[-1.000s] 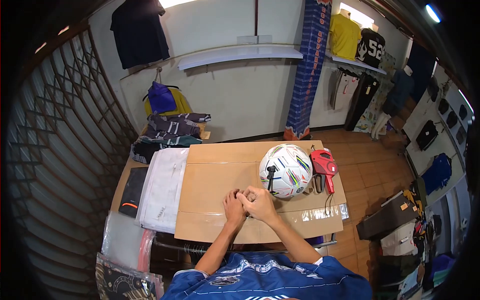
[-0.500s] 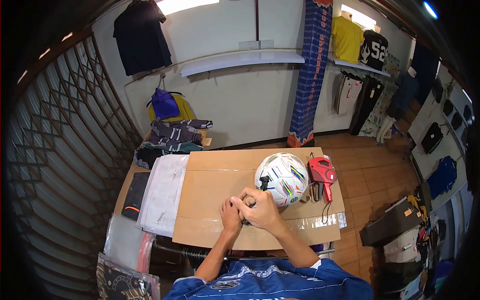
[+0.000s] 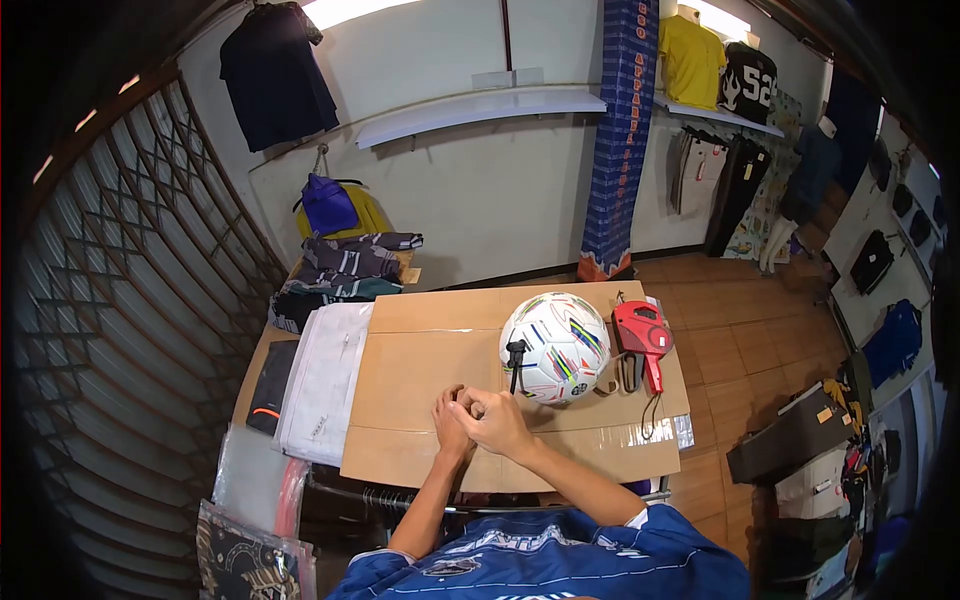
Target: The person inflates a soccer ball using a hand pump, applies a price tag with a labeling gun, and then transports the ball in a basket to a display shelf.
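Observation:
My left hand (image 3: 452,425) and my right hand (image 3: 493,423) are together over the front of the cardboard-topped table (image 3: 410,375). Their fingers are closed and pressed against each other; anything between them is hidden or too small to name. Just beyond my right hand sits a white ball (image 3: 556,348) with coloured streaks. A small black object (image 3: 516,356) with a thin stem stands against the ball's left side, above my right hand.
Right of the ball lies a red device (image 3: 642,335) with a cord. A white plastic-wrapped package (image 3: 325,385) and folded clothes (image 3: 350,262) are on the left. A rack bar runs below the table's front edge. Behind is a wall shelf (image 3: 480,112).
Both hands have shifted slightly left, away from the ball. The black object now shows more of its stem. The whole view has shifted a little.

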